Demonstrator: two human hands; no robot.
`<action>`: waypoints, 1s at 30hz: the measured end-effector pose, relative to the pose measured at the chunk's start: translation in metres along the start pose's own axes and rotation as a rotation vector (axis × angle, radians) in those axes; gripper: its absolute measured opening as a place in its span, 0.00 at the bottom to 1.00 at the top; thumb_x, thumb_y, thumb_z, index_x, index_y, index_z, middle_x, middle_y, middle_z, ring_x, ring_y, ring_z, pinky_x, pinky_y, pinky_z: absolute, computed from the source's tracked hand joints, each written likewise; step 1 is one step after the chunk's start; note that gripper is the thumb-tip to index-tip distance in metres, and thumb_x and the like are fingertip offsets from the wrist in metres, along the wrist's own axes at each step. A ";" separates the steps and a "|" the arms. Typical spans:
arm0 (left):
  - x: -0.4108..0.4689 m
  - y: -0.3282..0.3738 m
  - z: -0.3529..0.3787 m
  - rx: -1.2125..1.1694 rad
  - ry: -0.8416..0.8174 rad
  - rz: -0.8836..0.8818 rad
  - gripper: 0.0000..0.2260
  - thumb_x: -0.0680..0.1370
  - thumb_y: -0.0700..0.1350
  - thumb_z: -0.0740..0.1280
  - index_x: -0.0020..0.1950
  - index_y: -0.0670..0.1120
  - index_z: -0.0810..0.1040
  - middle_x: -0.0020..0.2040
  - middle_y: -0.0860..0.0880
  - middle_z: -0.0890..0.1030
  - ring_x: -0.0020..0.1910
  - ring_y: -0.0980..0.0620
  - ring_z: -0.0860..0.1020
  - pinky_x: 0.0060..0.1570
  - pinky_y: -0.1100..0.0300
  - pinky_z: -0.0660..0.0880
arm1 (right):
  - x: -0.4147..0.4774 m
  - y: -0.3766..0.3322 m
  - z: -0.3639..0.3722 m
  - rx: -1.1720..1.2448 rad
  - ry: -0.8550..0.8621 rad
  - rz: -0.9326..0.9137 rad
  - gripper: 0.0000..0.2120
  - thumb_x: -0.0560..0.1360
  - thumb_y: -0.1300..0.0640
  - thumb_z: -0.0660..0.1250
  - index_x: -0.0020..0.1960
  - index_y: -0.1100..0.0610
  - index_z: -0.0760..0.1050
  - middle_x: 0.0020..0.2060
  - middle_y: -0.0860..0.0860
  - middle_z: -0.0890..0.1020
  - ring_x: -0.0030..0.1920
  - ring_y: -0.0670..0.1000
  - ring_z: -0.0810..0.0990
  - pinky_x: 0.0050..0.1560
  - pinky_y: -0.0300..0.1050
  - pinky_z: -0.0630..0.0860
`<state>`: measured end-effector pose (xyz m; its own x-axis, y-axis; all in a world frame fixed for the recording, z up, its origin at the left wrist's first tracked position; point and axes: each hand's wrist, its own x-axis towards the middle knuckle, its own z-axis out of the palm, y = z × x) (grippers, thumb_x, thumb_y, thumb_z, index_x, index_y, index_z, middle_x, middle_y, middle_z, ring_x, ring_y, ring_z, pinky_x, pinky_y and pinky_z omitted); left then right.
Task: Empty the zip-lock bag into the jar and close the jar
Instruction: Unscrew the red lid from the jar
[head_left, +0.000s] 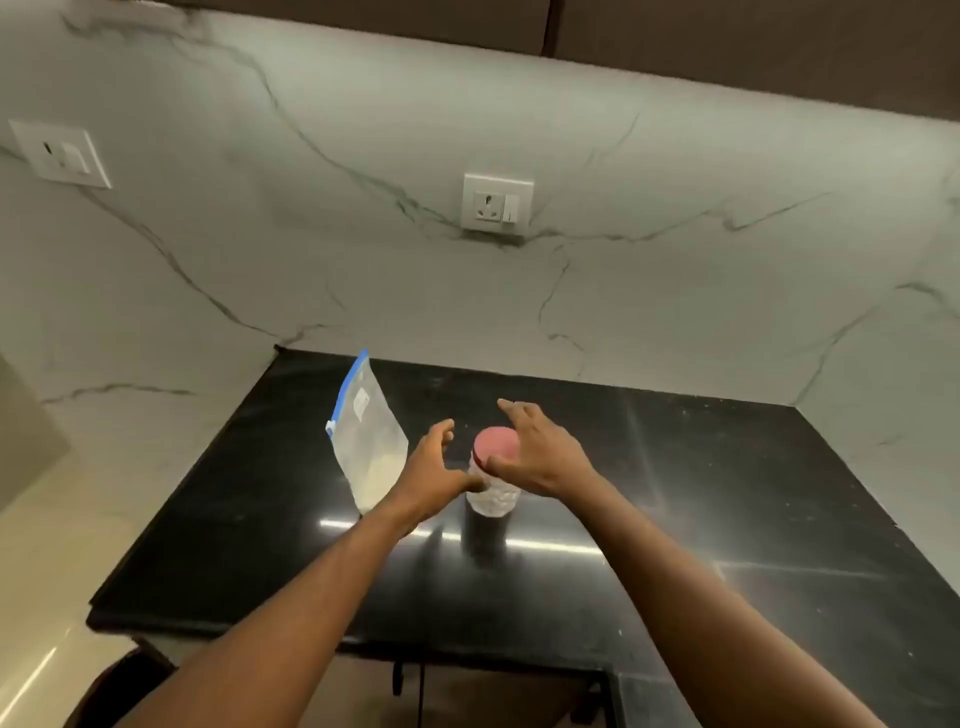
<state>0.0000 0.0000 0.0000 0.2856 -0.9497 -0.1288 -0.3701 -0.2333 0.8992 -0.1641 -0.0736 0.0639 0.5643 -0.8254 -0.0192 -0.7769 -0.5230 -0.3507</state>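
**Hands bracket the capped jar**

The jar (492, 496) stands upright mid-counter (727, 519), long axis vertical, its red lid (496, 447) on and facing up. The left hand (439, 467) flanks its side, probably to steady it. The right hand (543, 457) arches over the lid, thumb at the rim, probably to unscrew. Both hands have fingers spread and grip nothing. The bag (369, 441) stands just left of the jar, zip edge uppermost, contents settled low.

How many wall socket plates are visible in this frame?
2. The centre socket plate is on the back wall, mid-frame; the left socket plate is at the far upper left. More could lie outside the view.
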 end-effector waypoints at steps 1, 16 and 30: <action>0.008 -0.005 0.004 -0.009 -0.034 -0.016 0.48 0.72 0.48 0.82 0.84 0.54 0.56 0.84 0.47 0.63 0.81 0.41 0.65 0.76 0.40 0.66 | 0.007 0.002 0.005 -0.059 -0.016 -0.006 0.43 0.75 0.37 0.70 0.84 0.49 0.55 0.80 0.54 0.65 0.71 0.63 0.75 0.67 0.59 0.76; 0.058 -0.049 0.049 0.014 -0.091 0.136 0.43 0.60 0.70 0.80 0.71 0.63 0.69 0.59 0.64 0.80 0.53 0.61 0.82 0.46 0.73 0.75 | 0.061 -0.010 0.021 -0.268 -0.161 0.100 0.26 0.68 0.36 0.76 0.58 0.51 0.80 0.49 0.50 0.83 0.47 0.52 0.82 0.48 0.46 0.83; 0.076 -0.058 0.036 0.055 -0.200 0.203 0.37 0.61 0.72 0.79 0.63 0.79 0.63 0.52 0.78 0.75 0.52 0.79 0.75 0.37 0.82 0.71 | 0.081 -0.008 0.016 -0.471 -0.303 0.129 0.36 0.72 0.26 0.67 0.65 0.53 0.75 0.49 0.50 0.81 0.46 0.52 0.79 0.40 0.44 0.73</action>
<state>0.0117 -0.0662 -0.0767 0.0224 -0.9992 -0.0332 -0.4507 -0.0397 0.8918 -0.1076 -0.1333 0.0501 0.4579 -0.8270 -0.3262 -0.8461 -0.5180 0.1255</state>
